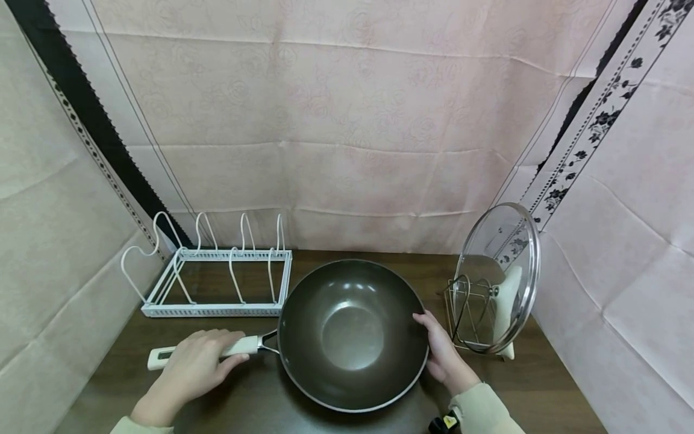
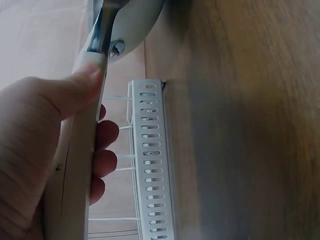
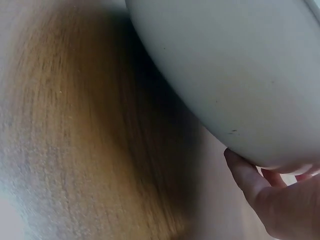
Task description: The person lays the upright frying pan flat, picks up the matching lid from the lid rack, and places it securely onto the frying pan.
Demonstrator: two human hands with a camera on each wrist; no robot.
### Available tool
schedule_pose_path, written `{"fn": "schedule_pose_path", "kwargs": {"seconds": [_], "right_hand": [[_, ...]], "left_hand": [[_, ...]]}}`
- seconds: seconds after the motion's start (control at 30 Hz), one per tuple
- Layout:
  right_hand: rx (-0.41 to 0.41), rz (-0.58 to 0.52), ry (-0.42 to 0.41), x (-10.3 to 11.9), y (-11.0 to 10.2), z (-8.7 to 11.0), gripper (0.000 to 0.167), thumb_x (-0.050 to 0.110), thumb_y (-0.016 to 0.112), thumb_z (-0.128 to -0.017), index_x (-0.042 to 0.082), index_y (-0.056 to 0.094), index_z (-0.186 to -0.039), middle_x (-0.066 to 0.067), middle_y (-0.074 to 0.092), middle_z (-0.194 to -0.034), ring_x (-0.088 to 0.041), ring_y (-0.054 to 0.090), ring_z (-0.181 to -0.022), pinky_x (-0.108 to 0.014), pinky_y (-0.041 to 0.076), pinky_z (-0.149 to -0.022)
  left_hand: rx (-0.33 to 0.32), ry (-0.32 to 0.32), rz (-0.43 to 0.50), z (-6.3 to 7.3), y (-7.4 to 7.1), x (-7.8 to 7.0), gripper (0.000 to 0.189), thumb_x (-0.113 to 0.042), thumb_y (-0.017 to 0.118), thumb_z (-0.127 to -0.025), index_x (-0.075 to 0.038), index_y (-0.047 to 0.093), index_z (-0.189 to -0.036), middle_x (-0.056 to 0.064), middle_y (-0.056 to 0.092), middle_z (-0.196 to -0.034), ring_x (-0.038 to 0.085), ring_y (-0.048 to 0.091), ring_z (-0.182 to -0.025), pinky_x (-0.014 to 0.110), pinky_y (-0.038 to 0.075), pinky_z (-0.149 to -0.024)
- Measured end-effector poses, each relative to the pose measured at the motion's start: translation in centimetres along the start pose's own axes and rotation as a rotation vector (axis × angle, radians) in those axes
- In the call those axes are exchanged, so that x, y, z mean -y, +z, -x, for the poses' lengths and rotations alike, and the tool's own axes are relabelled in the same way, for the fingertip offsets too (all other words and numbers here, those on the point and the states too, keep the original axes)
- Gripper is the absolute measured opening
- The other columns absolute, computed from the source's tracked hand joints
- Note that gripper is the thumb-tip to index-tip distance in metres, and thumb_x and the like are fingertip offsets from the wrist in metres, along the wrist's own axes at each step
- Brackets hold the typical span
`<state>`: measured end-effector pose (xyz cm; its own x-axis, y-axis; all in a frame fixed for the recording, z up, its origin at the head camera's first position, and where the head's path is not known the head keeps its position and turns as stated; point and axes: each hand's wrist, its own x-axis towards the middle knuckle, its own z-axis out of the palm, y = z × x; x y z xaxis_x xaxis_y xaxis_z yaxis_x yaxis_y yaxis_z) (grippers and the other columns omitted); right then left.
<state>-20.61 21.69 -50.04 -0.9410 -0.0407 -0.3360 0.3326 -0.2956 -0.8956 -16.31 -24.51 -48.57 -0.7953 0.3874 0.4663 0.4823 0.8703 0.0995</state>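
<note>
A wok (image 1: 352,331) with a dark interior, pale outside and white handle (image 1: 241,346) is held level over the middle of the table. My left hand (image 1: 197,364) grips the handle, fingers wrapped under it and thumb along it in the left wrist view. On the opposite side, my right hand (image 1: 441,352) holds the wok's rim, with a fingertip over the edge. In the right wrist view, its other fingers (image 3: 245,172) touch the pale outer wall (image 3: 240,90). A gap shows between the wok's underside and the wooden table (image 3: 75,125).
A white dish rack (image 1: 217,310) with upright wire loops stands at the back left, close to the wok. At the right, a glass lid (image 1: 534,271) with a white handle leans upright in a wire stand (image 1: 452,307). Fabric-covered walls (image 1: 352,120) enclose the back and sides.
</note>
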Motion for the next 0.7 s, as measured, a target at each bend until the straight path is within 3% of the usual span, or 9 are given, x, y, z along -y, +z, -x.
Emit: {"fn": "schedule_pose_path", "kwargs": {"seconds": [0.27,0.7], "right_hand": [[0.015,0.004,-0.049,-0.1,0.3,0.4,0.054,0.022,0.052,-0.094,0.016,0.034,-0.144,-0.014,0.052,-0.129,-0.026,0.058,-0.105,-0.041,0.049,-0.083],[-0.008,-0.013,-0.058,-0.5,0.6,1.1,0.046,0.016,0.048,-0.093,0.013,0.037,-0.138,-0.014,0.054,-0.123,-0.026,0.059,-0.102,-0.041,0.049,-0.082]], "left_hand": [[-0.066,0.073,-0.05,-0.4,0.4,0.4,0.04,-0.034,0.076,-0.079,-0.009,0.07,-0.11,0.003,0.067,-0.096,0.023,0.059,-0.084,0.044,0.039,-0.079],[-0.104,-0.024,-0.023,-1.0,0.9,0.1,0.039,-0.029,0.074,-0.081,-0.011,0.068,-0.115,0.005,0.065,-0.099,0.029,0.057,-0.096,0.056,0.028,-0.089]]}}
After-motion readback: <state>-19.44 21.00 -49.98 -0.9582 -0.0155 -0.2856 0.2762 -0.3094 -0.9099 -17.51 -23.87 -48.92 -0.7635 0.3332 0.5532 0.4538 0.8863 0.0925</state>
